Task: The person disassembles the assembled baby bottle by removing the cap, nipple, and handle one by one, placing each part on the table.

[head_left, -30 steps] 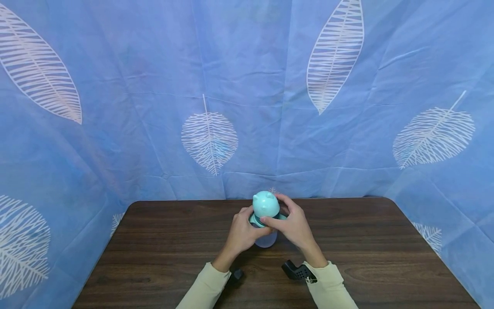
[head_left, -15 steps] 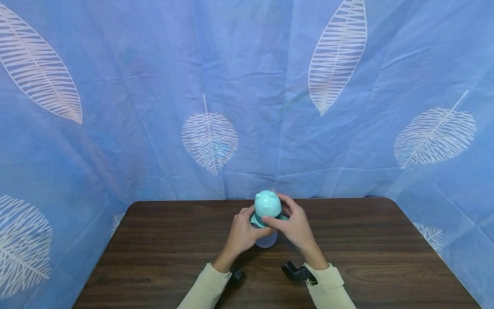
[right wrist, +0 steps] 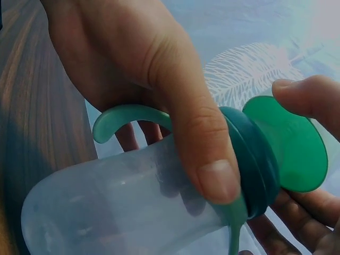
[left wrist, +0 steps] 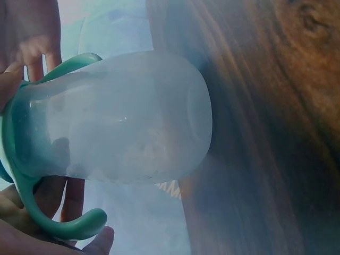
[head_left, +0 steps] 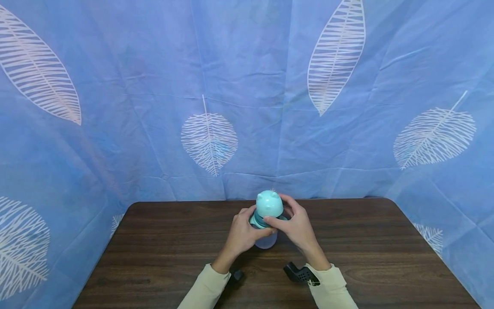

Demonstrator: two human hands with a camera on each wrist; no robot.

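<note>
A baby bottle (head_left: 266, 242) with a frosted body stands roughly upright, its base close to the tabletop. Two curved green handles flank its neck; one handle (left wrist: 71, 226) shows clearly in the left wrist view. My left hand (head_left: 240, 231) grips the neck, its thumb (right wrist: 218, 178) across the handle ring. My right hand (head_left: 298, 226) holds the mint domed cap (head_left: 269, 204), which has small ears, between thumb and fingers. In the right wrist view the green cap tilts away from the dark teal collar (right wrist: 252, 159), its open underside partly showing.
A dark wood-grain table (head_left: 366, 249) lies under both hands. Behind it hangs a blue cloth (head_left: 254, 141) with white leaf prints. A black wrist device (head_left: 301, 274) sits at the right sleeve cuff.
My right hand has shifted the cap slightly to the right, and more of the teal collar shows beneath it. My left hand and the bottle have stayed almost still.
</note>
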